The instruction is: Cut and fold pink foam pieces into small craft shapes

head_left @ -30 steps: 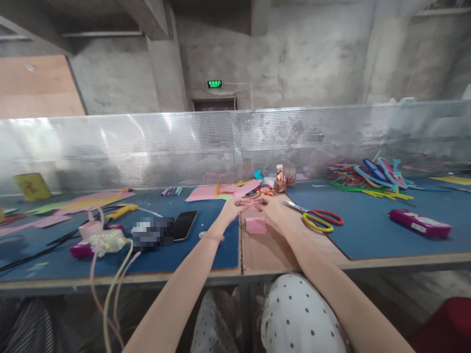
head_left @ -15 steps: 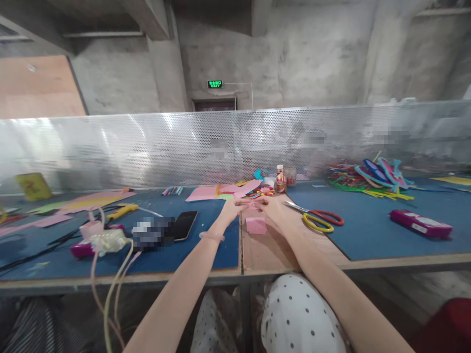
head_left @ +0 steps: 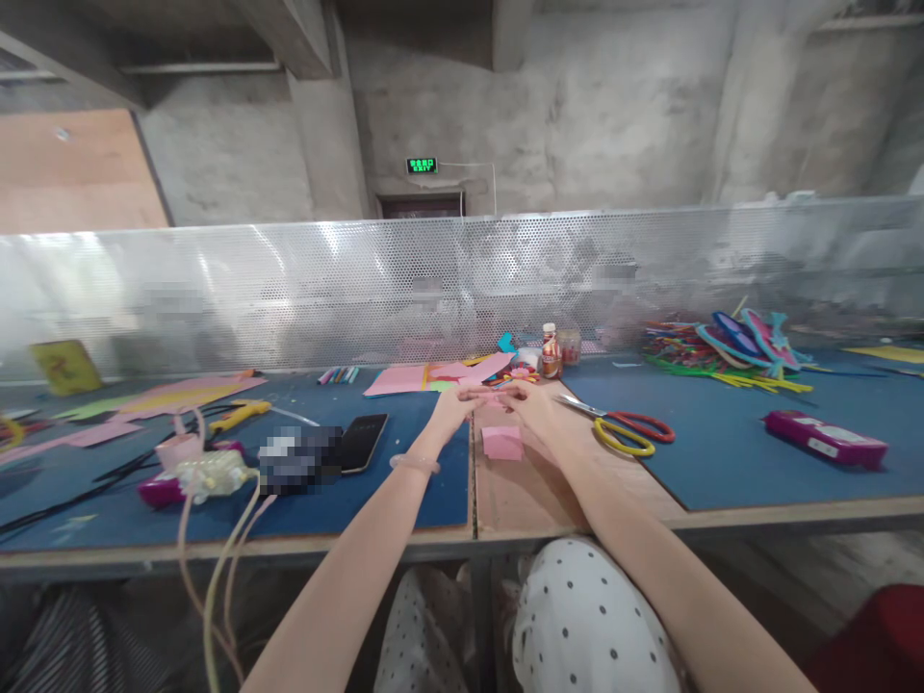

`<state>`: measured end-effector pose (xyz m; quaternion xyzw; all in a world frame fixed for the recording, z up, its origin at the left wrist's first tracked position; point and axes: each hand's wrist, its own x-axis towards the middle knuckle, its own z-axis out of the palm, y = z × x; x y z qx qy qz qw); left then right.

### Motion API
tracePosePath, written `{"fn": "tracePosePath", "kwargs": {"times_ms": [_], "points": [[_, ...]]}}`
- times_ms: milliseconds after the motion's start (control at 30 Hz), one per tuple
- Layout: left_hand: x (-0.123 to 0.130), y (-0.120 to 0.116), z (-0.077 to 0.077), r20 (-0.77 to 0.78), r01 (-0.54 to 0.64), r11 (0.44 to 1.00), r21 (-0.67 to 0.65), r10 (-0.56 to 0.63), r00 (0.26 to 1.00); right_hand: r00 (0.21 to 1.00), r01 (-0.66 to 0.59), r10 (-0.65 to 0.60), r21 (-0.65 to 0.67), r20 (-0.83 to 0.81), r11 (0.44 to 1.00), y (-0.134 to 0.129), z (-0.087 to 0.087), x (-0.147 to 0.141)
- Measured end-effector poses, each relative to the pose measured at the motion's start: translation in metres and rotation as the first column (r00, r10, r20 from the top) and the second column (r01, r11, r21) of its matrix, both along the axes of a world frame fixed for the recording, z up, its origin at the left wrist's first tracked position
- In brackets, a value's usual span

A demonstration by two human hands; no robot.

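Observation:
My left hand and my right hand meet over the bare wooden strip of the table, their fingertips close together. Between them a small piece of pink paper is pinched; fingers cover most of it, so its exact shape is hidden. A square pink paper lies on the wood just below the hands. To the right of my right hand rest open scissors with one red and one yellow handle. Past the fingers lie larger pink sheets and a small colourful flower-like piece.
A bottle and a jar stand behind my right hand. On the left are a phone, a yellow-handled tool and cables. Pipe cleaners and a purple box-like device lie right. A perforated metal screen closes the back.
The fingers have shifted slightly around the pink paper; those of my left hand now reach straighter toward my right hand. Everything else on the table stays in place.

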<state>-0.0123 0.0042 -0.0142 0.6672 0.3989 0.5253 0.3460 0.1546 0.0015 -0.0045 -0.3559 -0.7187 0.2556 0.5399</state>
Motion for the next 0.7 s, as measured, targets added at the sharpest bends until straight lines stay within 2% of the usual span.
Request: {"fn": "tracePosePath", "kwargs": {"times_ms": [133,300,533,700], "points": [[0.001,0.002,0.003,0.107,-0.026,1.0,0.01,0.024,0.994,0.999,0.031,-0.032,-0.015,-0.044,0.999,-0.006,0.005,-0.003],[0.002,0.0,0.005,0.134,-0.045,0.999,0.003,0.044,0.99,0.997,0.051,-0.053,-0.025,-0.056,0.998,-0.013,0.008,-0.005],[0.003,-0.005,0.006,0.12,-0.058,0.998,0.008,0.057,0.991,0.996,0.006,-0.005,0.014,-0.086,1.0,0.004,-0.002,-0.004],[0.003,0.0,0.005,0.122,-0.048,0.999,0.004,0.048,0.991,0.997,-0.011,0.013,0.017,-0.074,1.0,0.005,-0.004,-0.003]]}}
